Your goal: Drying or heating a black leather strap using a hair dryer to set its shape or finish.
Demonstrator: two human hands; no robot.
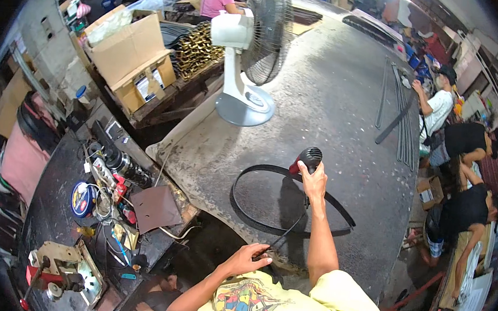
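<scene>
My right hand is closed around a red and black heat gun or similar power tool, held over the dark tabletop. A black cord runs from it towards my left hand, whose fingers are curled around the cord near the table's front edge. A long black strap, curved into a loop, rests on the table below the tool. The underside of my right hand and the tool's nozzle cannot be seen.
A fan stands at the table's far left. Several dark strips lie at the right edge, near a person. A side table at left holds cables, a tin and a machine with a lamp.
</scene>
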